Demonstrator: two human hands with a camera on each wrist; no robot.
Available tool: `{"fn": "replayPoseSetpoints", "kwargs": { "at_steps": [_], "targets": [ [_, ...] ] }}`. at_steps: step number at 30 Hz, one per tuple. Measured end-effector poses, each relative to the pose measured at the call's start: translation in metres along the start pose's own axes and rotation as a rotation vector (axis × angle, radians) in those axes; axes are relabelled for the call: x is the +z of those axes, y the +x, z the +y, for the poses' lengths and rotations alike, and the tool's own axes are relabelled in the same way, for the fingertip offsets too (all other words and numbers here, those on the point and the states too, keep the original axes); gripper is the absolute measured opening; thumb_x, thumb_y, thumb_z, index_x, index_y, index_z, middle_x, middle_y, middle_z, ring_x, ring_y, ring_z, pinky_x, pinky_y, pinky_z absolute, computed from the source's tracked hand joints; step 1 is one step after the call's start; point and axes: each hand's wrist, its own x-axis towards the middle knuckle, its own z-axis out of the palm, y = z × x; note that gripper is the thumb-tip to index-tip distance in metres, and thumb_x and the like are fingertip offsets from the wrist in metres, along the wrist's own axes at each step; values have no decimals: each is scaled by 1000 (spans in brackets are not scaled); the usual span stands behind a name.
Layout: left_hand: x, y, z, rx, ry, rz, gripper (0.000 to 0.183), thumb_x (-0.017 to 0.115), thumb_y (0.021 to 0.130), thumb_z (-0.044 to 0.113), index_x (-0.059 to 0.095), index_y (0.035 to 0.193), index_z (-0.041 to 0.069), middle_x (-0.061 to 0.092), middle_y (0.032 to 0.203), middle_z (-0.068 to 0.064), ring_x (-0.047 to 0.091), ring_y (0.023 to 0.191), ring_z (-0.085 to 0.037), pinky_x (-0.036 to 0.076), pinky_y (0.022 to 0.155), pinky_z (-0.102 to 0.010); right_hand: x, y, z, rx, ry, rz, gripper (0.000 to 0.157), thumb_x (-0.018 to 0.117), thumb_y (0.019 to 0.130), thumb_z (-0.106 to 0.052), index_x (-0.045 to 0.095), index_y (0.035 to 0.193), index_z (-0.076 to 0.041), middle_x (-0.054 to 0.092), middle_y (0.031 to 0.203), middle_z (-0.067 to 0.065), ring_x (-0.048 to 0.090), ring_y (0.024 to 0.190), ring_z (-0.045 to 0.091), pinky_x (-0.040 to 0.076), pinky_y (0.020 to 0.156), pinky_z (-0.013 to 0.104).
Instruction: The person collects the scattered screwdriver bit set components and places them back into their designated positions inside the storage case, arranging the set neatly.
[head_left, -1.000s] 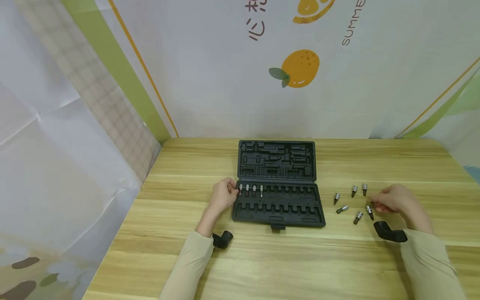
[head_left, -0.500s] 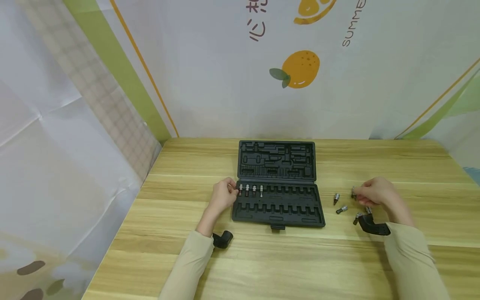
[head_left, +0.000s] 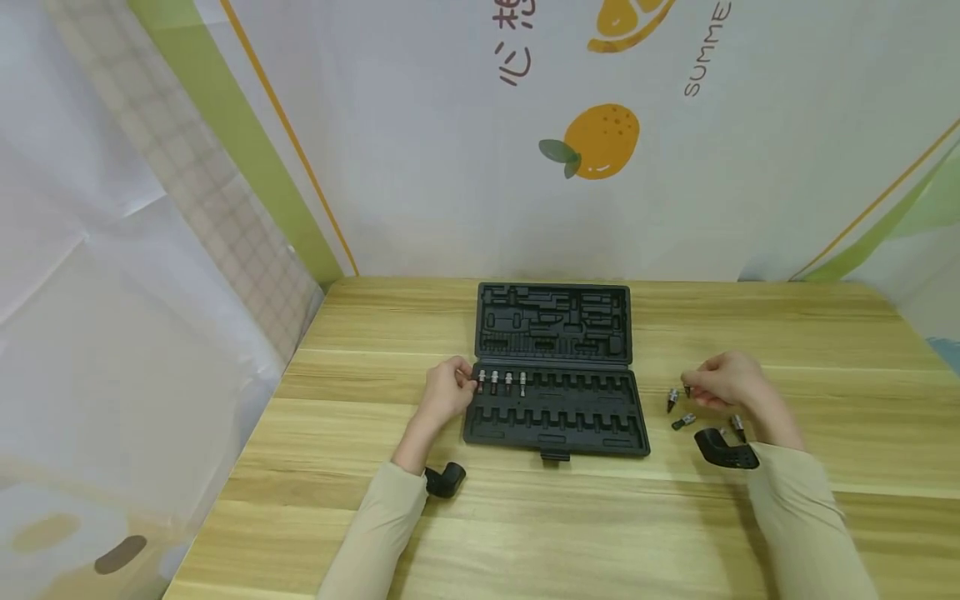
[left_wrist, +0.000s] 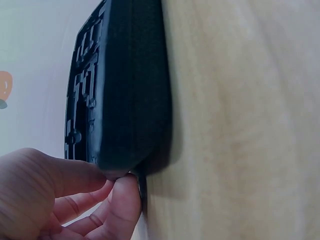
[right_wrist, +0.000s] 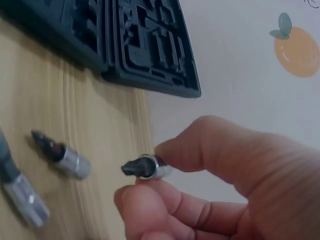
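A black tool case (head_left: 555,429) lies unfolded on the table, with several bit sockets (head_left: 508,382) seated at the left of its upper slot row. My left hand (head_left: 447,390) pinches the case's left edge; in the left wrist view, thumb and fingers (left_wrist: 126,202) meet at a corner of it. To the right of the case, my right hand (head_left: 731,385) pinches a chrome bit socket (right_wrist: 150,167) with a dark cross-shaped tip between thumb and fingers, raised off the table. Loose bit sockets (head_left: 672,400) lie beside and below that hand, one partly covered by the wrist camera.
Another bit socket (head_left: 683,422) lies near the case's right side. The case lid (head_left: 553,354) lies back toward the printed curtain (head_left: 450,167) behind the wooden table (head_left: 555,533). Each wrist carries a black camera mount (head_left: 726,450).
My right hand has moved left toward the case and now holds a bit socket up beside the loose ones. The left hand and the case have stayed in place.
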Motion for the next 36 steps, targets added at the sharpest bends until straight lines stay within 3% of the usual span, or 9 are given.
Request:
{"fn": "replayPoseSetpoints", "kwargs": {
  "at_steps": [13,23,36],
  "targets": [
    [0,0,1,-7,-5,-2,5,60,85,-4,58,90,-5,58,66,-9,49,48,-12,41,43,-23,18,8,-23,-35,40,-6,25,56,86,-12,64,86,12,63,59,1,61,54,11,55,55,28],
    [0,1,1,-5,6,0,6,60,85,-4,59,90,-5,59,67,-10,50,51,-13,41,43,-23,32,14,-43,-97,-38,-2,26,59,88,-15,66,80,9,61,55,-1,61,52,13,53,53,31],
    [0,1,2,-16,7,-3,6,61,85,-4,58,90,-4,58,67,-10,51,51,-13,42,44,-23,53,22,-67,-122,-59,-9,25,60,90,-15,67,75,5,59,54,2,60,51,14,54,56,33]
  ]
}}
